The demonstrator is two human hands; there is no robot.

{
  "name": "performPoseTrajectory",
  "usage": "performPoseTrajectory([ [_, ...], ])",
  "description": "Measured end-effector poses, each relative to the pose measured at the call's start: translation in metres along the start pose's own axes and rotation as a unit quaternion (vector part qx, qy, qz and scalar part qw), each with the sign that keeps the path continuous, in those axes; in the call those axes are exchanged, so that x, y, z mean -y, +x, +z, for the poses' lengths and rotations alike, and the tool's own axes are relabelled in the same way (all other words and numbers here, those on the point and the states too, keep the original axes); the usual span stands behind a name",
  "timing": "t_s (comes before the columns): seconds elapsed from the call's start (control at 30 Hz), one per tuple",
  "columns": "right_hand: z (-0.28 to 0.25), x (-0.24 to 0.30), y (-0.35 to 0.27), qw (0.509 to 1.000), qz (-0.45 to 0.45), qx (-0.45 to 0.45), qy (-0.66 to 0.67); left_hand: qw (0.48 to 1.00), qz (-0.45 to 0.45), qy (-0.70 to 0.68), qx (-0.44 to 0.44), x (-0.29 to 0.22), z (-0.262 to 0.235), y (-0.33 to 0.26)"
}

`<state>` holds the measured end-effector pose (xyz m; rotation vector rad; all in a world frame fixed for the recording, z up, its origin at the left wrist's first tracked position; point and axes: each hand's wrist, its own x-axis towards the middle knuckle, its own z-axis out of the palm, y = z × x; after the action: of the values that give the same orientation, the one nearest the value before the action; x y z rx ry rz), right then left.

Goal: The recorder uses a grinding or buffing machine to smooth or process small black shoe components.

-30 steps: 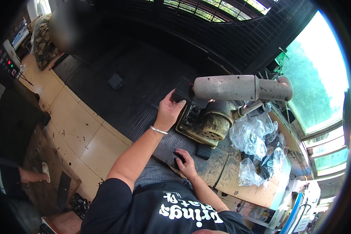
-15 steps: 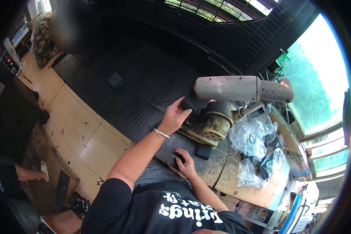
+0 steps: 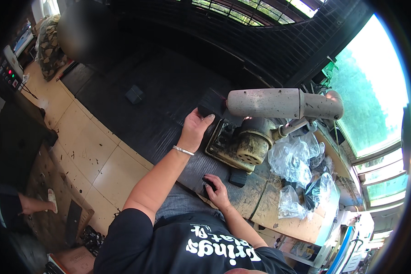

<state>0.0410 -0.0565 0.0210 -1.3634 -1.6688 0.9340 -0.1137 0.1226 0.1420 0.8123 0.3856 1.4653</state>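
My left hand [image 3: 195, 128], with a silver bangle at the wrist, grips a small flat black block [image 3: 206, 110] between thumb and fingers. It is just left of a worn metal machine [image 3: 253, 146], whose dark flat base plate [image 3: 221, 137] shows beside the hand. Nearer to me, my right hand [image 3: 219, 194] is closed around a small black piece [image 3: 209, 183], partly covered by the fingers. Another black block [image 3: 238, 178] lies against the front of the machine's base.
A thick grey cylinder [image 3: 265, 103] juts over the machine. Clear plastic bags [image 3: 292, 160] heap up on its right. A stack of dark squares [image 3: 134, 94] lies on the black ribbed bench mat [image 3: 169, 86]. At far left, another person's leg [image 3: 34, 204] shows.
My left hand has shifted left, away from the machine, with the black block, uncovering more of the base plate. The right hand has stayed in place.
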Motion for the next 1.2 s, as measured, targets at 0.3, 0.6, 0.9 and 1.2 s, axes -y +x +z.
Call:
performPoseTrajectory([
  [0.3, -0.001, 0.001, 0.004, 1.000, -0.003, 0.001, -0.005, 0.999, -0.008, -0.026, -0.024, 0.002, 0.012, 0.024],
  [0.6, 0.000, 0.001, -0.002, 1.000, 0.000, 0.002, 0.001, 0.998, -0.027, -0.049, -0.027, 0.002, 0.015, 0.026],
  [0.9, -0.020, 0.007, 0.017, 0.934, 0.141, -0.049, 0.324, 0.987, -0.156, 0.001, -0.025, 0.034, -0.029, -0.073],
  [1.2, -0.011, 0.019, 0.040, 0.978, 0.113, -0.103, 0.139, 0.960, -0.276, -0.038, -0.029, 0.072, -0.055, -0.144],
])
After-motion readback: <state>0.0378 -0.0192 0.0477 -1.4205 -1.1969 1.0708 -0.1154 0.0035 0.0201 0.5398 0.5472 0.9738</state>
